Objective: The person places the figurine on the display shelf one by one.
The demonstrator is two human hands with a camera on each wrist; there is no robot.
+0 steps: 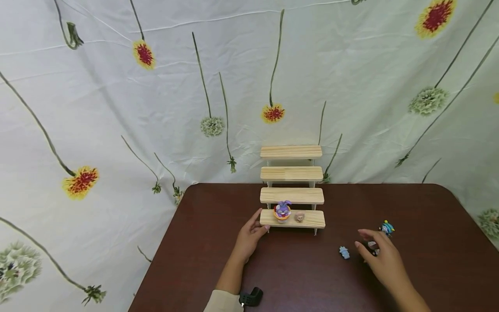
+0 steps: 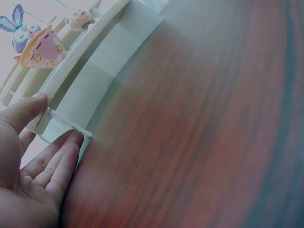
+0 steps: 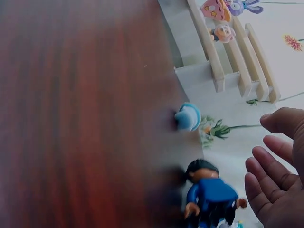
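Observation:
My left hand [image 1: 248, 237] holds the left end of the lowest step of a small wooden tiered display stand [image 1: 292, 196]. In the left wrist view the thumb lies on the board's end, the fingers below by the white leg. On that step sit a purple rabbit figurine [image 1: 282, 210] in a pink star-dotted cup and a small pale-haired figurine [image 1: 299, 218]. My right hand [image 1: 386, 262] hovers, fingers loosely bent and holding nothing, over a dark-haired toy figure in a blue top [image 3: 211, 190], which it partly hides in the head view.
A light-blue figurine [image 1: 344, 252] lies left of the right hand, and one with a teal-and-yellow hat [image 1: 387, 228] stands just beyond it. The dark brown table [image 1: 304, 277] ends at a white flowered cloth [image 1: 241, 86] behind the stand.

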